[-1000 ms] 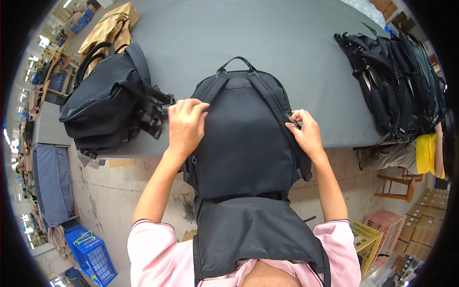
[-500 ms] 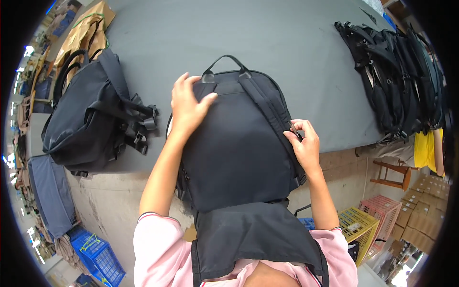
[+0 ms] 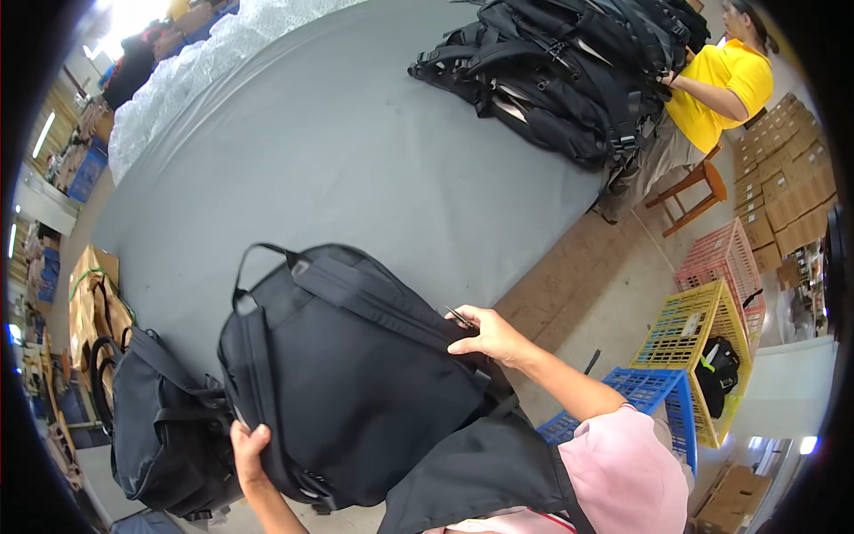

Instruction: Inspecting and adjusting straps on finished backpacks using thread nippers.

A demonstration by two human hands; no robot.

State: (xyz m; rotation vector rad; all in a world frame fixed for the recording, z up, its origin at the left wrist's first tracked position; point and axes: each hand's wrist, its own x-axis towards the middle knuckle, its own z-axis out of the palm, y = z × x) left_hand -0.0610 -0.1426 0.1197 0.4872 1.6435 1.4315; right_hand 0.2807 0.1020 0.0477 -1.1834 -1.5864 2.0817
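A black backpack (image 3: 356, 392) lies tilted in front of me at the table edge, with its straps and top handle toward the far side. My left hand (image 3: 250, 452) grips its lower left side, the thumb showing and the fingers hidden behind the bag. At the bag's right edge, my right hand (image 3: 487, 336) is closed round small dark thread snips (image 3: 460, 318), their pointed tips sticking out past the fingers. To the left, next to my left hand, a second black backpack (image 3: 169, 427) stands on the table.
A grey-covered table (image 3: 294, 151) stretches ahead. Black backpacks (image 3: 569, 80) are piled at the far right, where a person in yellow (image 3: 725, 84) handles them. Brown paper (image 3: 93, 294) sits at left, bubble wrap (image 3: 196, 76) at far left. Yellow (image 3: 676, 325) and blue crates (image 3: 654, 387) stand right.
My view has swung to the right, bringing the person in yellow into fuller sight. My left hand has gone from the backpack's top to its lower left side. The snips stay in my right hand.
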